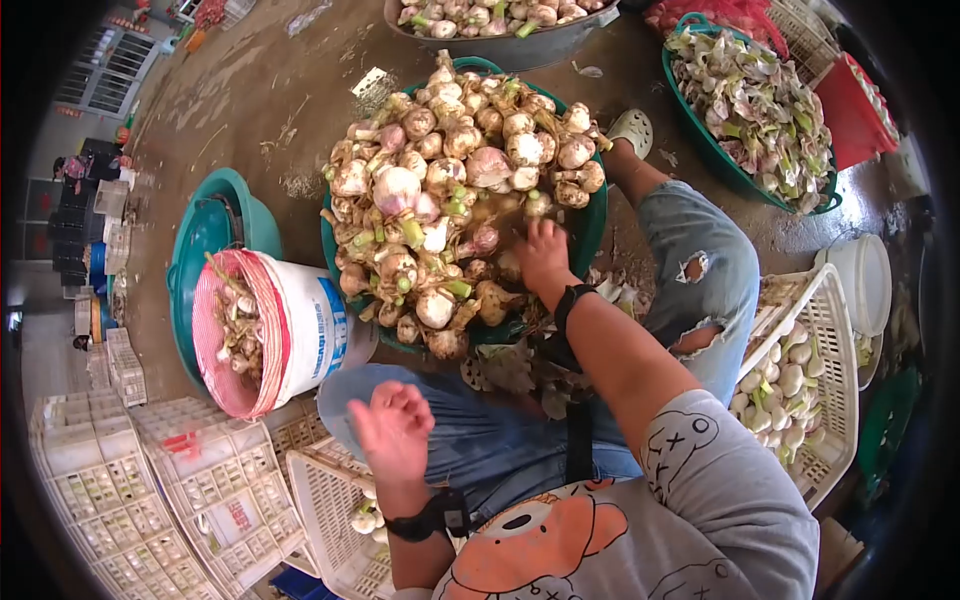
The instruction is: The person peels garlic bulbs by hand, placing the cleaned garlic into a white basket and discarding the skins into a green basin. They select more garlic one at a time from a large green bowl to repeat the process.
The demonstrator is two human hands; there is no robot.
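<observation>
A big heap of garlic bulbs (397, 190), many with soil and cut stems, fills a green tub (592, 225) in front of me. My right hand (545, 258) reaches palm down into the near right side of the heap. Its fingers are stretched out, with the tips close to a bulb (538, 204); no bulb shows in its grip. Just beyond them, part of the heap is smeared by motion. Over my lap, my left hand (392, 428) is raised with the thumb apart and fingers loosely curved, holding nothing.
A white bucket (305, 320) with garlic stands left, by a green basin (185, 265). White crates (215, 480) are stacked lower left. A crate (835, 390) of cleaner bulbs sits right. Upper right is a tub of peelings (755, 110); a metal basin (500, 48) of garlic stands ahead.
</observation>
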